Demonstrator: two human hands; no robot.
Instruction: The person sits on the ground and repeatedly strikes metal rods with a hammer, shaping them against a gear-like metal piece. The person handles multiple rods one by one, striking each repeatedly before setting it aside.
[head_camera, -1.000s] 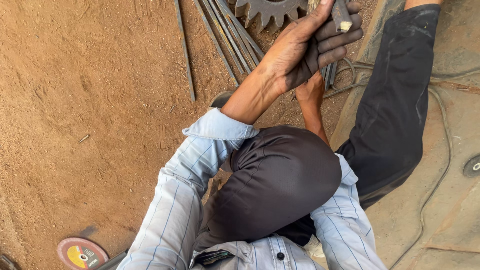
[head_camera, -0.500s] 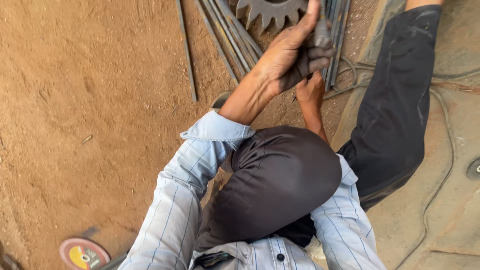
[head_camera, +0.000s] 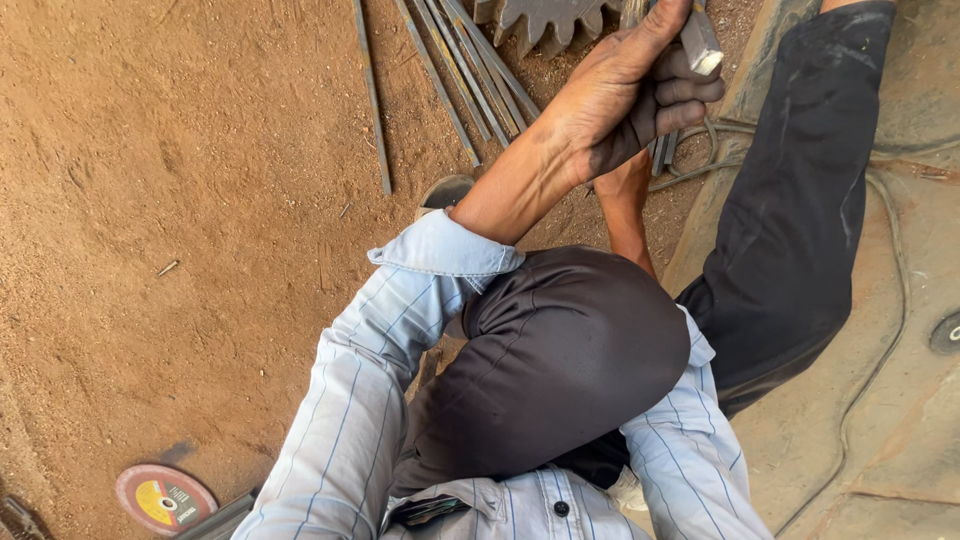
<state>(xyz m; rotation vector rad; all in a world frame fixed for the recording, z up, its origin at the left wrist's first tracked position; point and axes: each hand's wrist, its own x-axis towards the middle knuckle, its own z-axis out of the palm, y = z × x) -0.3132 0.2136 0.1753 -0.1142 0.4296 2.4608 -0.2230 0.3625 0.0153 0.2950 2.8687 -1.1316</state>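
Thin metal rods (head_camera: 455, 70) lie side by side on the bare dirt floor (head_camera: 180, 250), a toothed gear (head_camera: 545, 20) beside them; a grinding disc (head_camera: 163, 497) lies well apart.

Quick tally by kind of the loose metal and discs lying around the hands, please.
Thin rods on the dirt: about 6
Toothed gear: 1
Bar in left hand: 1
Abrasive discs: 2
Cable: 1
Total: about 11

Thin metal rods (head_camera: 455, 70) lie on the dirt ground (head_camera: 180, 200), left of a toothed gear (head_camera: 545, 18). A cutting disc (head_camera: 163, 497) lies at bottom left.
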